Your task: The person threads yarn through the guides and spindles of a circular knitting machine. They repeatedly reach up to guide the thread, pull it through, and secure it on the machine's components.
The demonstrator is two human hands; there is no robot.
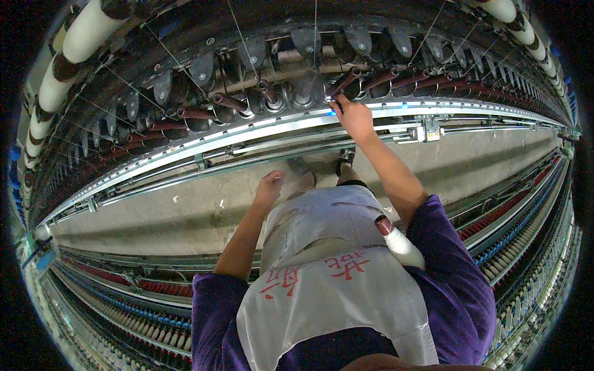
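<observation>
Dim, bluish-green light fills the scene. The long polished metal rail (297,123) across the machine catches white glare, with small blue lights glowing along it. Fisheye distortion bows straight lines toward black corners. The centre is sharp; edge detail smears, and the grey concrete floor (185,216) is evenly lit.

The right hand (352,116) is reaching in among a close row of dark red spindle tubes (223,101), with only narrow gaps between neighbours. Thin threads (238,37) run down from above across that zone and bar any pass from overhead. Below the spindles, bright metal rails (247,139) form a ledge in front. The grey floor aisle (185,210) gives wide free room, where the left hand (269,185) hangs loosely curled. White bobbins (86,31) crowd the upper rack. A white-wound bobbin (396,238) juts from the apron (328,290) beside the right elbow.
</observation>
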